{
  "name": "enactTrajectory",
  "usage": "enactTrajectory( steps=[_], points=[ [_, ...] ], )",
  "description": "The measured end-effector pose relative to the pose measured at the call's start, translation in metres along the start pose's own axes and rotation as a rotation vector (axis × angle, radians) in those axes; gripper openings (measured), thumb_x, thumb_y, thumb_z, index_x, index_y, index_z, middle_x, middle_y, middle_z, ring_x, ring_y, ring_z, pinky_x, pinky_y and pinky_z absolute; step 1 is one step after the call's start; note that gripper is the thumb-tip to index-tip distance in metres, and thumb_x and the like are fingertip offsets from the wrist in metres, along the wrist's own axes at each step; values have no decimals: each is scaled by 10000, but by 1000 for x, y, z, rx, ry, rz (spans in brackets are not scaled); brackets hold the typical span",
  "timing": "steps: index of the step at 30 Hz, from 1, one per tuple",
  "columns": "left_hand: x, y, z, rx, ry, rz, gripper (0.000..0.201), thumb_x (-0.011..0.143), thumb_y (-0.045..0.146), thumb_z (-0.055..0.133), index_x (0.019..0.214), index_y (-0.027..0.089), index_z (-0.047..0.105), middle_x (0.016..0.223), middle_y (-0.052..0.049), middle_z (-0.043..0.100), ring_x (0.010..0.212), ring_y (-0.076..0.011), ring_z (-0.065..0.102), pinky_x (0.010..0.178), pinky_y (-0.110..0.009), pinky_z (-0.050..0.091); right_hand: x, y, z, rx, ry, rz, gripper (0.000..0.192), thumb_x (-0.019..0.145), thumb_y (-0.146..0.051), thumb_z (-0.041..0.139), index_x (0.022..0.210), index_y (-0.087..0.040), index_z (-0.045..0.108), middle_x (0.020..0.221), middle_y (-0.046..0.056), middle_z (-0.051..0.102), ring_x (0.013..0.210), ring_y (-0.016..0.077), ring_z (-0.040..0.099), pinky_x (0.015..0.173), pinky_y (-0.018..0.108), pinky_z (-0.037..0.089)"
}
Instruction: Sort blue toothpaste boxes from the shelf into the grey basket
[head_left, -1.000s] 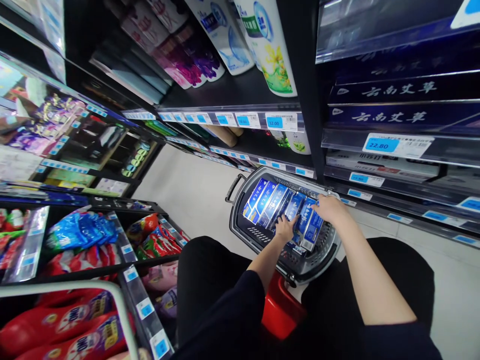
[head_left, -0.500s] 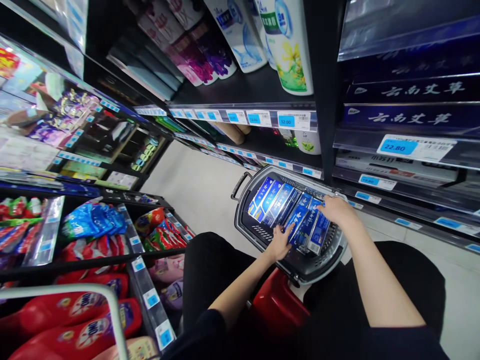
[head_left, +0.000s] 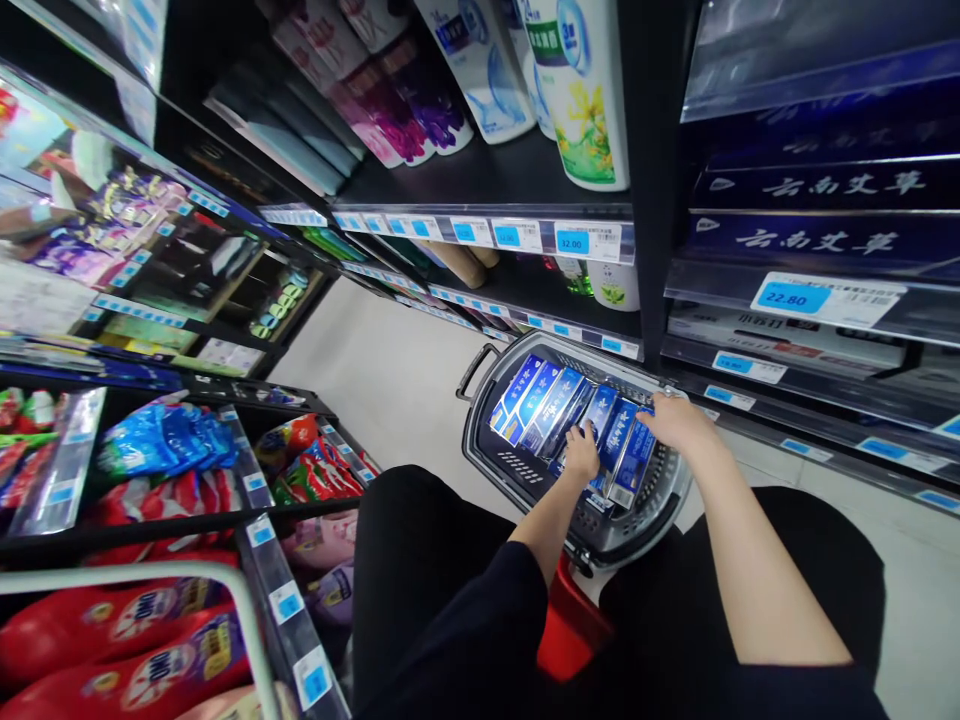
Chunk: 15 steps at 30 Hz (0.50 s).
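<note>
Blue toothpaste boxes (head_left: 536,410) lie side by side in a grey plastic shopping basket (head_left: 517,490) between my knees. My left hand (head_left: 581,455) reaches over the near side, its fingers bent around a toothpaste box (head_left: 598,408) in the middle of the row; part of that box is hidden under the hand. At the right side of the basket, my right hand (head_left: 675,420) pinches the upper end of the rightmost toothpaste box (head_left: 634,462), which lies tilted and shows a barcode at its lower end.
Shelves with white bottles (head_left: 577,100) and dark blue boxes (head_left: 817,235) rise just beyond the basket. At left stand bins of red detergent bottles (head_left: 165,670) and bagged goods (head_left: 172,435), with a white metal rail (head_left: 247,610) in front. Something red (head_left: 566,620) is below the basket.
My left hand has moved up and right, from the lower end of the boxes onto the middle of the row. My right hand stays at the rightmost box.
</note>
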<state>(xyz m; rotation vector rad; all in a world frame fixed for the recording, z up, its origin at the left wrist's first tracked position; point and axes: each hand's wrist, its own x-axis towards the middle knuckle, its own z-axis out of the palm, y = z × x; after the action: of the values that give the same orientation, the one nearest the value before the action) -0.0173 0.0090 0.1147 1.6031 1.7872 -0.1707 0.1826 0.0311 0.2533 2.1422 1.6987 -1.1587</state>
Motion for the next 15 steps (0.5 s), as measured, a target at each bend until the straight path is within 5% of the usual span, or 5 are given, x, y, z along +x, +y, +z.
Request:
enactTrajectory(
  steps=[15],
  points=[
    [18,-10,8,280,123,-130,521,895,180,305,1413,201,351,1331,-226,372,1245,-408,398,987,-633,363,-1,-6,-7,36,13,-24,434,919,-389,438,1233,-107,538,1226,221,595,1150,333,576,899,401,455]
  ],
)
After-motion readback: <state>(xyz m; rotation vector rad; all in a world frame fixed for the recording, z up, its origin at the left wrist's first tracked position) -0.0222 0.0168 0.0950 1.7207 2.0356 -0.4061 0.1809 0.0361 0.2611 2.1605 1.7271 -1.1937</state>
